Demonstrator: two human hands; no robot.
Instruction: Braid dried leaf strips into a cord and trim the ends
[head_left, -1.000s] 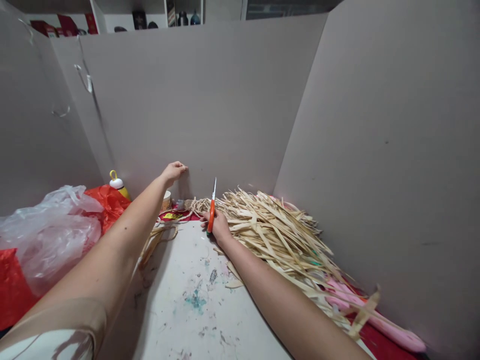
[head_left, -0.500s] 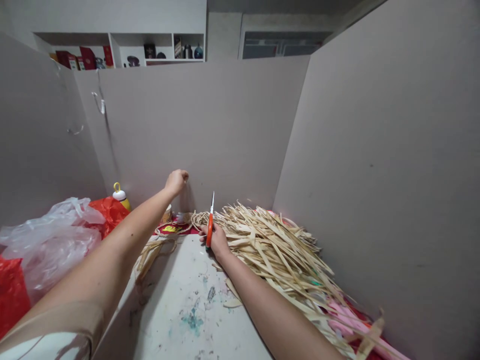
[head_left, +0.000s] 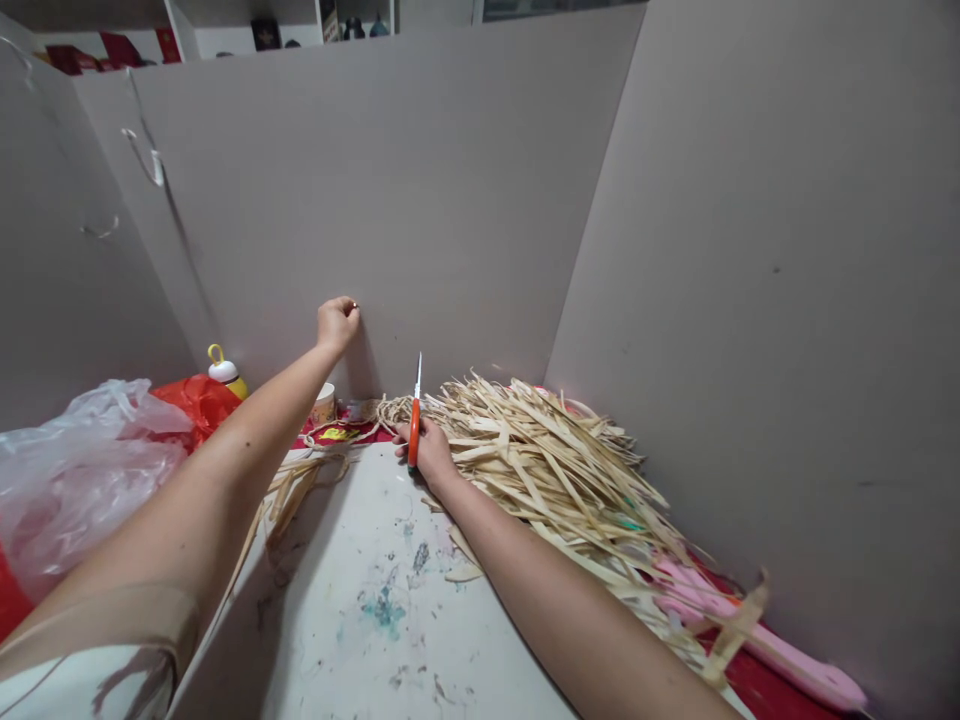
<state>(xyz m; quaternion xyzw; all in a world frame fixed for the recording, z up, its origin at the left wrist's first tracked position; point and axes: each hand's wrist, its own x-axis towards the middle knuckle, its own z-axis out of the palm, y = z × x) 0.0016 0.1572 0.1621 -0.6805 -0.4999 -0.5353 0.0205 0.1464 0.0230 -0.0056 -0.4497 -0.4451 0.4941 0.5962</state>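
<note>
My right hand [head_left: 429, 450] is closed around the orange handle of a pair of scissors [head_left: 414, 420], whose blades point up and away toward the back wall. It rests at the near edge of a big heap of pale straw strips [head_left: 551, 470]. My left hand [head_left: 337, 322] is raised in a fist against the grey back panel, above a small cup [head_left: 324, 402]; whether it holds anything is hidden. A few bent straw strands [head_left: 296, 485] lie under my left forearm.
Grey partition panels [head_left: 750, 250] wall in the paint-stained white table [head_left: 375, 620] on three sides. Clear and red plastic bags [head_left: 82, 470] lie at the left, with a yellow-capped bottle [head_left: 223, 370] behind them. A pink object [head_left: 780, 655] lies at the right front.
My left fist has stayed against the back panel and my right hand has kept its hold on the scissors. The camera tipped up and then back down, shifting the whole view.
</note>
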